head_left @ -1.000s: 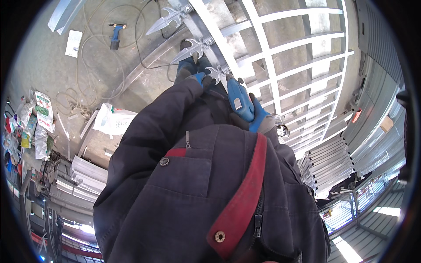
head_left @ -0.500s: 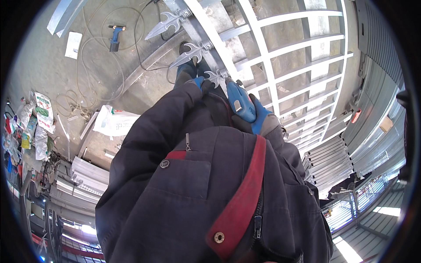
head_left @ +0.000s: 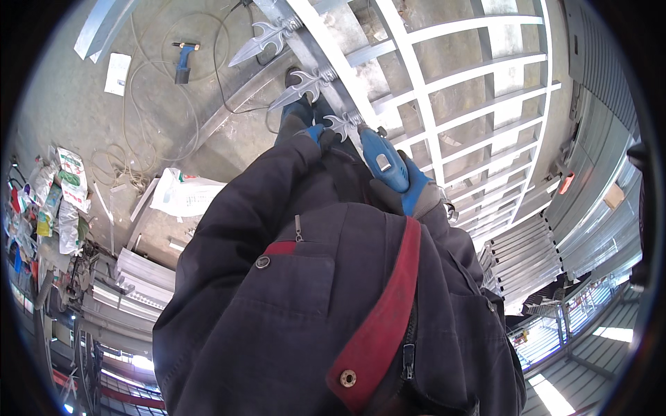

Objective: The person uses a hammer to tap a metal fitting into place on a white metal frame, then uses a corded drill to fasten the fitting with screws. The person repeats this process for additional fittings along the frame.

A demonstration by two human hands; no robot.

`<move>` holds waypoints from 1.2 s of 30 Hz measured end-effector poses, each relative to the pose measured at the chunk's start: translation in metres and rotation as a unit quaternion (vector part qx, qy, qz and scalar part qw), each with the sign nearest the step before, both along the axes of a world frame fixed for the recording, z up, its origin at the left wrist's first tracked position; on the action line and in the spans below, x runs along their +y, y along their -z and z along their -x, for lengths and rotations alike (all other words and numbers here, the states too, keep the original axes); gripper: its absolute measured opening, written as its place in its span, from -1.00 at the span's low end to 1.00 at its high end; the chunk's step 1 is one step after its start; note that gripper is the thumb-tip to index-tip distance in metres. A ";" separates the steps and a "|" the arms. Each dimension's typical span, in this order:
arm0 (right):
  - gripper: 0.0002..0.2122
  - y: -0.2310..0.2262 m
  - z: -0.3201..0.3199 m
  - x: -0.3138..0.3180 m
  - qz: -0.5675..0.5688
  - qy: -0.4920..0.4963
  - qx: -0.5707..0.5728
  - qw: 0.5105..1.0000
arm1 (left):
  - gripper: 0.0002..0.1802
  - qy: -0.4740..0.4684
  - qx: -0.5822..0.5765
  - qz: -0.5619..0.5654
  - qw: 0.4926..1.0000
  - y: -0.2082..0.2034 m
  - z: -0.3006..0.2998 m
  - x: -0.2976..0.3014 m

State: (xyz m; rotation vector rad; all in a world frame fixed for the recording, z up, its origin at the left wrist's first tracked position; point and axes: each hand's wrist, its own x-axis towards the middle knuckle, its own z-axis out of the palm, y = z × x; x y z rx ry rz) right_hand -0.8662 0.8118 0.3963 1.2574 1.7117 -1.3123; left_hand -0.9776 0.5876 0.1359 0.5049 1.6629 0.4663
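My right hand (head_left: 419, 187), in a blue and grey glove, grips a blue power drill (head_left: 383, 161) round its body. The drill's front end points up-left at the base of the nearest grey spear-shaped finial (head_left: 343, 126). My left hand (head_left: 319, 133), also gloved, is closed round the blade end of that finial, hiding its tip; the sleeve covers part of this hand. The finial sits at the edge of a white metal grille (head_left: 422, 90). A second finial (head_left: 305, 86) and a third finial (head_left: 267, 36) stick out farther along the same edge.
A cordless tool (head_left: 183, 64) and a white paper (head_left: 118, 74) lie on the concrete floor at the far left, among loose hoses (head_left: 136, 104). A metal beam (head_left: 229, 105) runs beside my feet. White sacks (head_left: 186, 194) lie left; stacked metal profiles (head_left: 531, 253) stand right.
Both hands keep their hold on the finial and the drill. The drill has shifted very slightly to the right, and the whole view has moved a little.
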 end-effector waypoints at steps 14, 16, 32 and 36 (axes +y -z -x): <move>0.15 0.003 -0.010 -0.009 0.003 -0.038 -0.030 0.999 | -0.53 -0.005 0.001 -0.015 1.000 0.012 -0.007 -0.006; 0.15 0.004 -0.009 -0.010 0.001 -0.034 -0.018 0.999 | -0.53 -0.005 -0.001 -0.013 1.000 0.014 -0.008 -0.007; 0.01 0.016 -0.018 -0.012 0.000 -0.067 -0.042 0.997 | -0.48 -0.003 0.011 -0.002 1.000 0.020 -0.012 -0.007; -0.01 0.009 -0.012 -0.014 0.010 -0.050 -0.045 0.998 | -0.46 0.001 0.023 -0.004 1.000 0.015 -0.009 -0.006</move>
